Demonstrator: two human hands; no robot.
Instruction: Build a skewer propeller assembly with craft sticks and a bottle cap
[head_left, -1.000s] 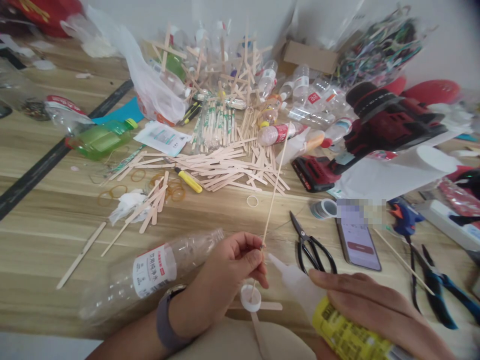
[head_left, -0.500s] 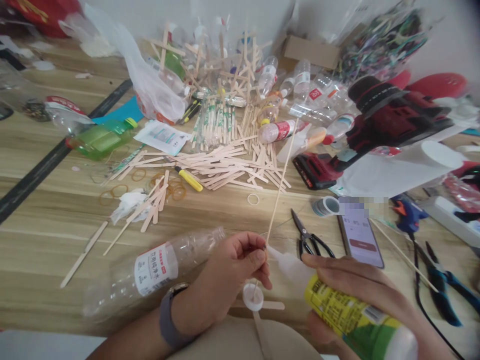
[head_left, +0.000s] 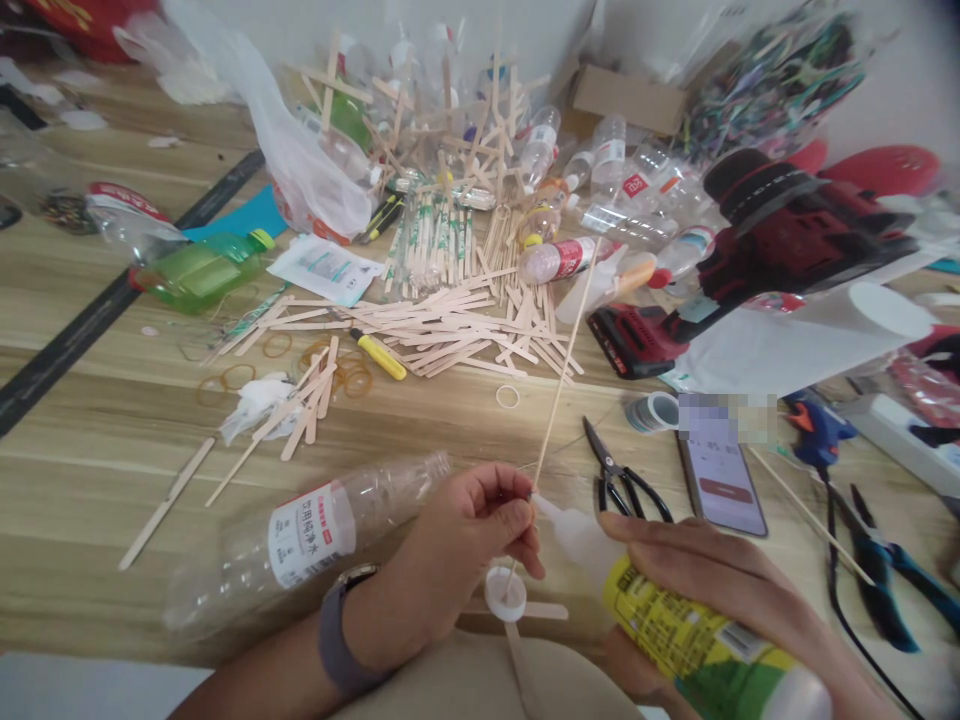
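Observation:
My left hand (head_left: 480,525) pinches a thin bamboo skewer (head_left: 566,370) that slants up and away. The skewer's lower end passes into a white bottle cap (head_left: 505,594), below which flat craft sticks (head_left: 546,610) show, partly behind my wrist and lap. My right hand (head_left: 720,570) is wrapped round a yellow and green glue bottle (head_left: 675,625), tilted so that its white nozzle meets the skewer at my left fingertips. Whether glue is flowing I cannot tell. A clear plastic bottle (head_left: 311,540) lies to the left of my left hand.
Black-handled scissors (head_left: 619,475) and a phone (head_left: 720,470) lie beyond my right hand. Farther right are a glue gun (head_left: 817,435) and pliers (head_left: 885,580). A red and black power drill (head_left: 750,260) stands behind. Craft sticks (head_left: 442,325) are heaped mid-table.
The glue bottle and my right hand have shifted very slightly left. My left hand keeps its pinch on the skewer in nearly the same place.

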